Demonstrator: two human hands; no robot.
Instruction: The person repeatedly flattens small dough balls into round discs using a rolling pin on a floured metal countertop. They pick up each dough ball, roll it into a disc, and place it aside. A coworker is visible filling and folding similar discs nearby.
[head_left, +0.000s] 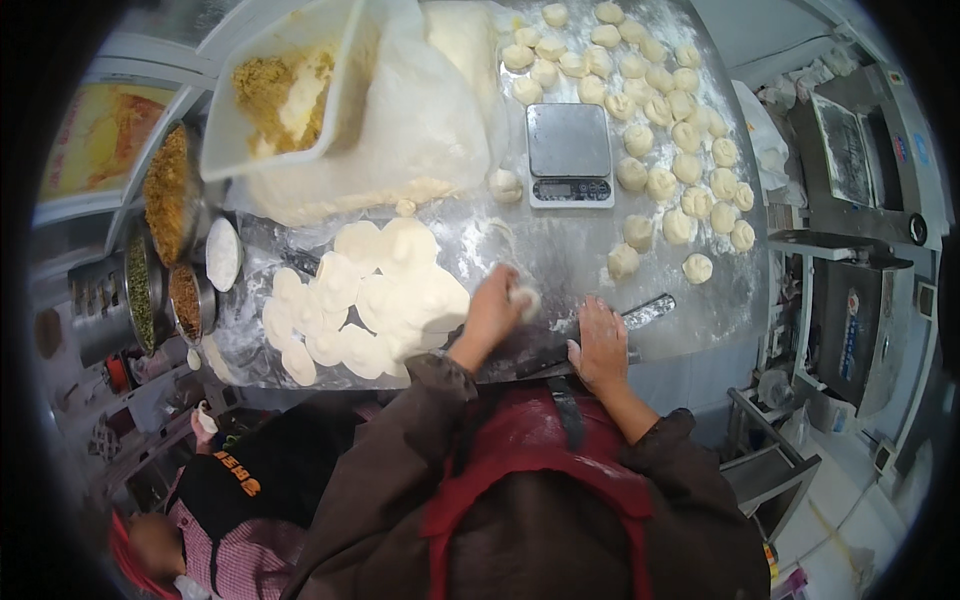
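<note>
My left hand (496, 304) is at the table's near side with a small piece of dough (528, 301) at its fingers, blurred by motion. To its right, my right hand (602, 341) lies palm down near the table edge, fingers extended and thumb apart. A dark, flour-dusted handle (650, 310) sticks out beyond its fingers. A dark bar-like tool (544, 369) runs along the edge toward my right palm, which hides whatever is under it. Flat rolled dough rounds (390, 292) overlap to the left of my left hand.
Dough balls (679, 169) cover the right side around a digital scale (570, 142). Film-covered dough (427, 142) and a tub of yellow filling (285, 105) stand at the back left. Bowls of filling (171, 199) line the left edge. A co-worker (247, 480) is at lower left.
</note>
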